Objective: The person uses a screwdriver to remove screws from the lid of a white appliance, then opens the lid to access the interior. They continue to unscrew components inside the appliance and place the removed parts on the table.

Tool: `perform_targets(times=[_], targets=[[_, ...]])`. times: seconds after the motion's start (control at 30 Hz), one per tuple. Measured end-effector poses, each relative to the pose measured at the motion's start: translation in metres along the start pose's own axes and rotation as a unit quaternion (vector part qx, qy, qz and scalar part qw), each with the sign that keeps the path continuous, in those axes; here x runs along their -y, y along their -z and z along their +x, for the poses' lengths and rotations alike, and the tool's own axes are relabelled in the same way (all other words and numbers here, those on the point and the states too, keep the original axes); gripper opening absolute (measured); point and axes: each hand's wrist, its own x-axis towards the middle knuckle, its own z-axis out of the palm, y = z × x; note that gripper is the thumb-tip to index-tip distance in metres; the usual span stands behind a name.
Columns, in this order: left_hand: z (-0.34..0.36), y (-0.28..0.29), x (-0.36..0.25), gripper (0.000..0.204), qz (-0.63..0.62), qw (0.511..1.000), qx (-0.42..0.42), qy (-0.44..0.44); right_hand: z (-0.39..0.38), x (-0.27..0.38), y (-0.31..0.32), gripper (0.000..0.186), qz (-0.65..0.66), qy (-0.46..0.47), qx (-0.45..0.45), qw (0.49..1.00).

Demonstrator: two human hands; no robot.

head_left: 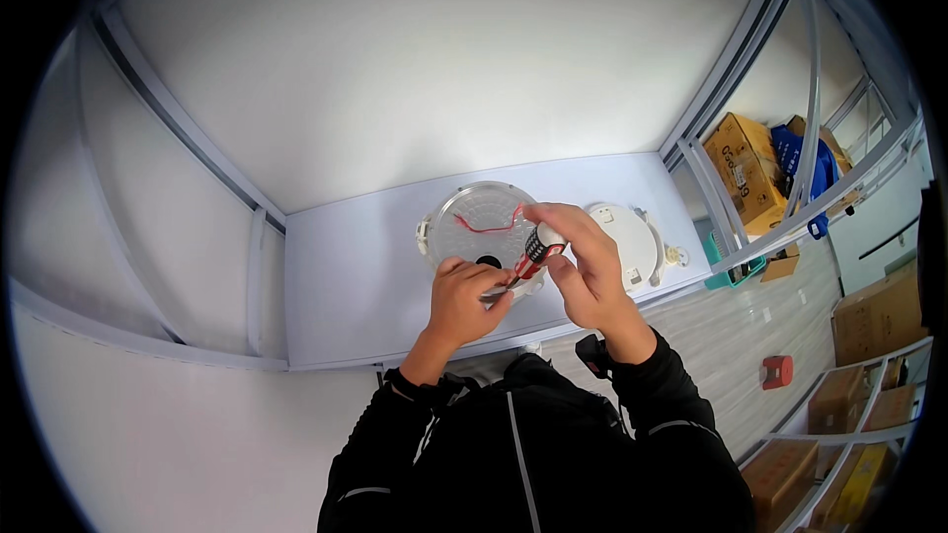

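My right hand is closed round the handle of a screwdriver with a white end and red and black sides. The tool tilts down to the left, its dark shaft ending by the fingers of my left hand. Those left fingers are pinched together at the near rim of a round, shallow, silvery housing. What they hold there is too small to make out. A red wire curves across the inside of the housing, and a black round spot shows near my left fingers.
A white round cover lies to the right, with a pale coiled cord beside it. White metal posts frame the table. Past its right end are cardboard boxes, a turquoise bin and a red stool on the floor.
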Motion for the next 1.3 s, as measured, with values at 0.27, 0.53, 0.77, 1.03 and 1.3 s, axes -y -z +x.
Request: perform_targets(times=[0.27, 0.53, 0.77, 1.03, 1.3], targets=[[0.001, -0.002, 0.001, 0.022, -0.007, 1.0, 0.0, 0.002, -0.006, 0.0, 0.004, 0.05, 0.0, -0.052, 0.018, 0.998], [0.003, 0.001, -0.002, 0.021, -0.005, 1.0, -0.004, -0.001, -0.004, -0.004, 0.003, 0.055, -0.1, -0.027, 0.022, 0.994], [0.001, 0.0, 0.0, 0.017, -0.001, 1.0, -0.003, -0.001, 0.001, -0.004, -0.002, 0.064, -0.002, -0.004, 0.032, 0.999], [0.003, 0.0, -0.003, 0.015, 0.003, 1.0, 0.012, 0.003, 0.001, -0.002, -0.002, 0.061, -0.042, -0.019, 0.032, 0.998], [0.005, 0.005, -0.007, 0.016, -0.003, 0.999, 0.044, 0.032, -0.004, -0.006, -0.002, 0.058, -0.053, 0.001, 0.023, 0.998]])
